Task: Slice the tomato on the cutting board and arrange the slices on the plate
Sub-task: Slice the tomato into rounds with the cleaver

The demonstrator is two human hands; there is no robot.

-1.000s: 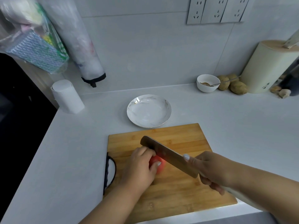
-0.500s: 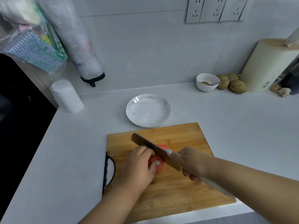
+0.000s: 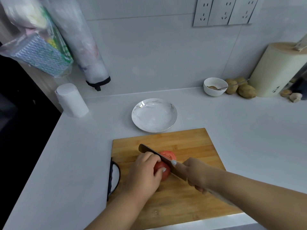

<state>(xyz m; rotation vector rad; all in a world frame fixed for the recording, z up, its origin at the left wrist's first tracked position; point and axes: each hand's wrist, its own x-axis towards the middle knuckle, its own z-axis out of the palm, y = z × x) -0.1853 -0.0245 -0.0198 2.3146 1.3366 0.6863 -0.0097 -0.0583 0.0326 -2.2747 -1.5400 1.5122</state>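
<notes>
A: Where does your tomato (image 3: 162, 170) sit right now?

B: On the cutting board (image 3: 191, 143), left of its middle. Your left hand (image 3: 144, 173) is curled over it, fingers closed down on the top and a thumb pressed to the side facing the blade, so you hold it pinned.

A: And the right?

B: Your right hand (image 3: 193, 174) is wrapped shut around the knife (image 3: 155, 153) handle, index finger stretched out along the blade. The blade lies flush against the tomato's far-right face, its tip pointing to the board's far-left corner.

A: Is anything cut off yet?

B: One slice (image 3: 167, 155) lies flat on the board just beyond the blade, cut face up. The plate (image 3: 154, 115) past the board's far edge has nothing on it, so I judge you are early in the slicing.

A: What does the next cut turn on?

B: The blade's long line runs diagonally across the board, and the uncut body lies on its near-left side, under your left hand. Each slice falls away toward the plate. Your left fingertips touch or nearly touch the blade, so I'd say you need to draw them back toward the board's handle (image 3: 113, 176) before the next cut.
</notes>
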